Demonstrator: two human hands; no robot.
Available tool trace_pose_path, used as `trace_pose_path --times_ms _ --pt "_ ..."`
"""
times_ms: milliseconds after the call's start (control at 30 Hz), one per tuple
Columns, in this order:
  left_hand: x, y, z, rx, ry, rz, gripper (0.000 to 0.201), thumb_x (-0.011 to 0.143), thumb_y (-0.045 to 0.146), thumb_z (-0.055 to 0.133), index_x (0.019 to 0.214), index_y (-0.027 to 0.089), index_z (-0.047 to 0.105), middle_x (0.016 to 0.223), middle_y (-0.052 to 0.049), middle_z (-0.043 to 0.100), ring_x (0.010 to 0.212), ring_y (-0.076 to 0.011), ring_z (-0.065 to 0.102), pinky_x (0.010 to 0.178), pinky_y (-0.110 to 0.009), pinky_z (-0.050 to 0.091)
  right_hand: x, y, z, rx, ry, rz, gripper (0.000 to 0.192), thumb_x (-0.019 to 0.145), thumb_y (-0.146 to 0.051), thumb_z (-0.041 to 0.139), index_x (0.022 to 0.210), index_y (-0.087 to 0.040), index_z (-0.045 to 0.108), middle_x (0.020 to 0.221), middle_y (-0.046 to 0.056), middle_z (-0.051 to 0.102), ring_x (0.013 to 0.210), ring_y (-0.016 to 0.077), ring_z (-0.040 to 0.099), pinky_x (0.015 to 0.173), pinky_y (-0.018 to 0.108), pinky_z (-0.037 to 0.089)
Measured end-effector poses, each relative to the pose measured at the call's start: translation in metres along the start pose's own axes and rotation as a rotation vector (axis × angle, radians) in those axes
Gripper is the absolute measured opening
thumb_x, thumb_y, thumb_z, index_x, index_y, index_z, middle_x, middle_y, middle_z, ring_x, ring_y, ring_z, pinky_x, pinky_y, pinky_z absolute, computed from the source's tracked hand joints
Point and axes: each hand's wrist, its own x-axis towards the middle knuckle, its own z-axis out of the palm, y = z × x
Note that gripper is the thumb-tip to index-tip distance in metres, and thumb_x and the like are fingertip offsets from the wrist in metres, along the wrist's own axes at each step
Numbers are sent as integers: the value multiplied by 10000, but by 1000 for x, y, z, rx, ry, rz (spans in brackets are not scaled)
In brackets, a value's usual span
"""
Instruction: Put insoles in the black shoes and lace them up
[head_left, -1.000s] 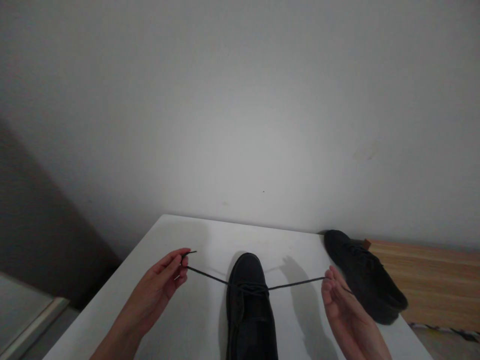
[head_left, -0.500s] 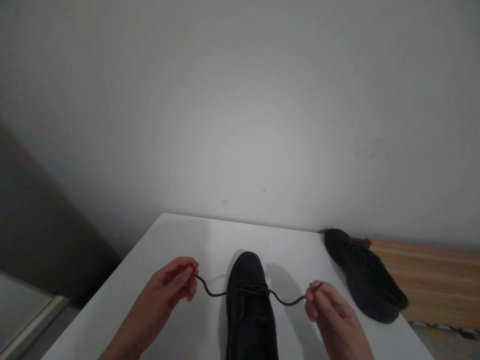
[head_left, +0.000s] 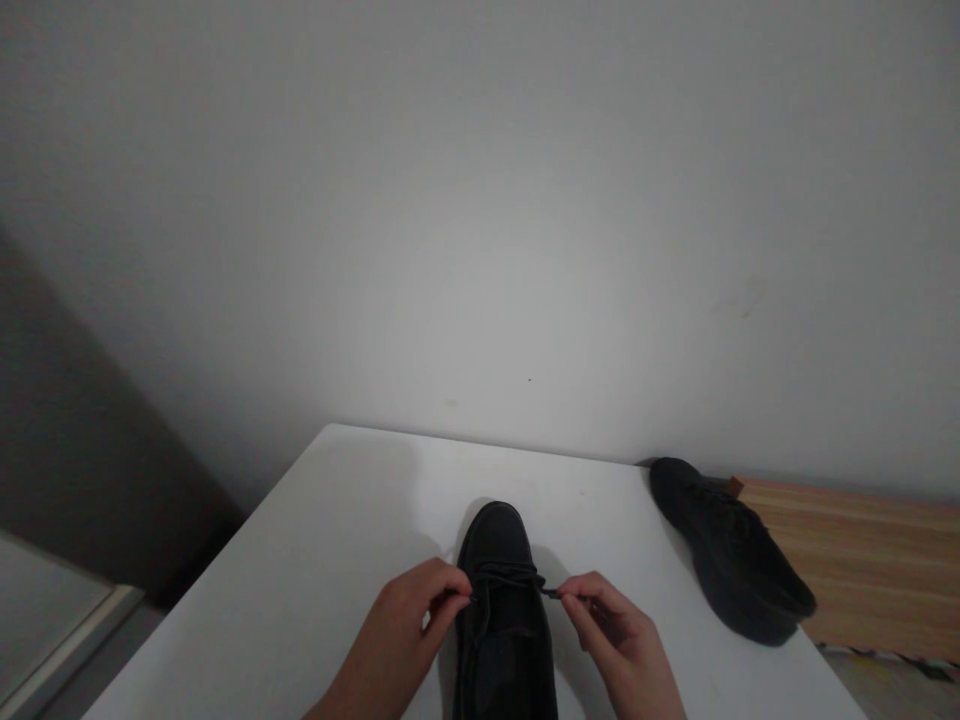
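A black lace-up shoe (head_left: 497, 535) lies toe-away on the white table, between my two hands. My left hand (head_left: 420, 625) pinches the lace close against the shoe's left side, thumb and forefinger together. On the other side my right hand (head_left: 611, 630) pinches the black shoelace (head_left: 551, 594) just off the shoe's right edge, and a short stretch of it shows between the fingers and the shoe. Lace strands cross the shoe's front below the toe cap. Most of the lace in the left fingers is hidden.
A second black shoe (head_left: 731, 550) lies at the right edge of the white table (head_left: 315, 540). Behind the table rises a grey wall (head_left: 480, 250). Beyond the right edge is a wood-grain panel (head_left: 877, 570); a pale-edged surface (head_left: 67, 650) is at the lower left.
Both hands have moved inward to the shoe, the left one rightward and the right one leftward. The loose lace lengths between fingers and shoe have become much shorter.
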Motion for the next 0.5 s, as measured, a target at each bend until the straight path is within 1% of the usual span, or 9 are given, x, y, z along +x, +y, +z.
trace_pose_path --times_ms 100,267,433,500 --pt "2 1 4 -2 -7 19 165 879 135 597 819 231 717 777 -5 720 710 -173 657 687 -250 478 -2 0 2 -26 8 -6 304 912 -497 645 884 -208 732 788 27 686 695 180 606 632 253 498" --pt "2 1 7 -31 32 38 184 888 124 605 815 225 740 924 -39 678 804 -176 669 686 -237 504 -3 0 6 -51 -14 -21 322 943 -498 598 936 -208 737 806 34 695 670 179 612 629 258 509" --pt "0 -7 9 -42 52 49 160 882 134 648 839 235 765 855 -15 689 787 -166 675 725 -242 512 -2 11 8 -60 -26 -38 308 946 -491 593 925 -210 718 820 39 700 711 194 646 623 253 520" --pt "-1 -10 10 -40 56 61 163 888 135 641 853 233 766 858 -16 703 808 -169 686 744 -243 516 -2 14 7 -81 -34 -53 280 958 -466 584 929 -216 707 830 35 701 733 194 657 650 253 525"
